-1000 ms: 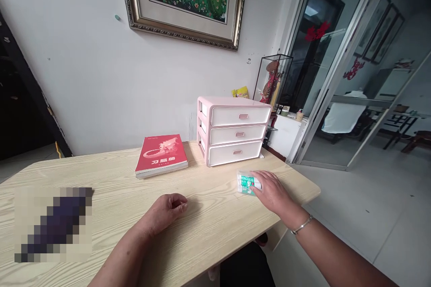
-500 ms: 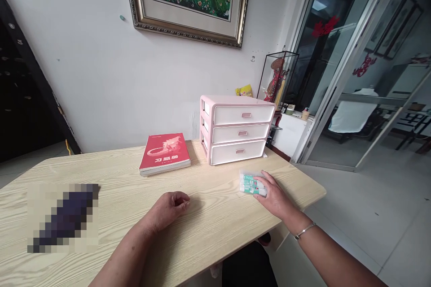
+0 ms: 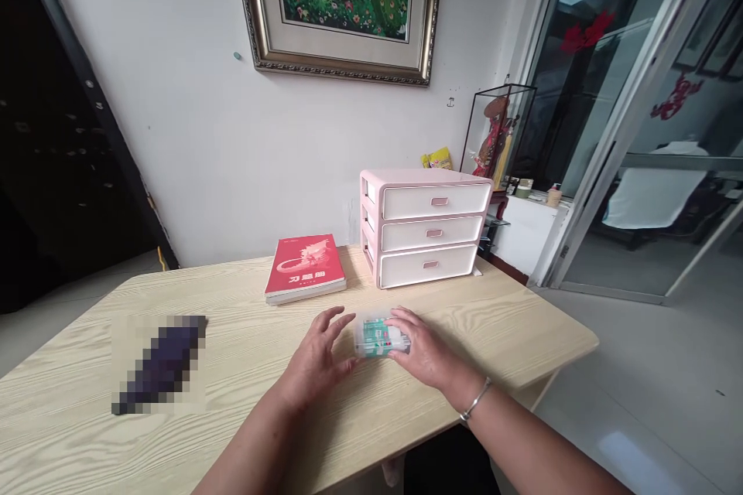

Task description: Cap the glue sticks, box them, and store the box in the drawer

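Observation:
A small clear plastic case (image 3: pixel 373 337), with green-and-white printed items showing through it, is between my two hands near the middle of the table. My right hand (image 3: pixel 428 353) grips its right end, thumb on the near side and fingers on the far side. At the case's left end, my left hand (image 3: pixel 316 360) has thumb and fingers spread apart. Its fingertips come close to the case; whether they touch it is hard to see. What exactly the printed items are cannot be made out.
A red book (image 3: pixel 306 265) lies beyond my left hand on the wooden table (image 3: pixel 249 433). Behind the case stands a pink-and-white three-drawer unit (image 3: pixel 430 233), its drawers closed. A blurred-out dark object (image 3: pixel 162 363) lies at the left. The table's right edge borders open floor.
The case has moved left and nearer in my right hand's grip. My left hand has opened from a loose curl and come up beside the case's left end. The view has shifted slightly.

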Demonstrator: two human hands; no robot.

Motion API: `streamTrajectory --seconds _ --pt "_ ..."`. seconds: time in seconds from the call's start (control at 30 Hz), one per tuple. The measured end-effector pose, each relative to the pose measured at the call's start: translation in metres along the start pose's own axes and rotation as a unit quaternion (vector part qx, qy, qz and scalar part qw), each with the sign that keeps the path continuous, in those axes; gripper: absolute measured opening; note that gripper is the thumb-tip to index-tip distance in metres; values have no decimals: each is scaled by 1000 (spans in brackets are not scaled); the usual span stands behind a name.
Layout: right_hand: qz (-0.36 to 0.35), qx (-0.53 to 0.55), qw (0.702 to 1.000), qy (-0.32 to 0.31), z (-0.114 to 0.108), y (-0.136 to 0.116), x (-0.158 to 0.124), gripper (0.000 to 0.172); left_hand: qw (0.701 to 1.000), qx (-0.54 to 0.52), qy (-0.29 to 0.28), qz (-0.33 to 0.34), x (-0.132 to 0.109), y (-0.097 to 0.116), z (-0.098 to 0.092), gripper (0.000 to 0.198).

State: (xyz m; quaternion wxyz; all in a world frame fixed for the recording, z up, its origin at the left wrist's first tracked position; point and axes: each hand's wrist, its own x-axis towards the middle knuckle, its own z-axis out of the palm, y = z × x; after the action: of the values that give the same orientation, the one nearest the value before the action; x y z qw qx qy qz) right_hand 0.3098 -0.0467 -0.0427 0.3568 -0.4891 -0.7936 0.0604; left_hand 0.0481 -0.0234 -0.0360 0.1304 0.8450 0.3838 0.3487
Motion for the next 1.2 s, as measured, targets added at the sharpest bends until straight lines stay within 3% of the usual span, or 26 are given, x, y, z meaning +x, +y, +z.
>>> streamTrajectory --seconds 0.17,0.4,0.67,0.93,1.2 --pt "-52 6 998 -35 19 -20 12 57 995 92 -31 25 -1 -10 4 72" --pt "-106 -38 990 -89 12 -18 10 56 984 120 -123 44 -3 -17 -4 58" --pt "-169 -104 977 -79 19 -9 8 54 976 176 -121 51 -8 -4 -3 58" --pt "-188 -161 966 -77 24 -11 7 48 955 257 -143 35 -6 12 -7 55" --pt "-177 -165 968 -65 24 -14 6 48 961 253 -98 51 -6 9 -1 50"
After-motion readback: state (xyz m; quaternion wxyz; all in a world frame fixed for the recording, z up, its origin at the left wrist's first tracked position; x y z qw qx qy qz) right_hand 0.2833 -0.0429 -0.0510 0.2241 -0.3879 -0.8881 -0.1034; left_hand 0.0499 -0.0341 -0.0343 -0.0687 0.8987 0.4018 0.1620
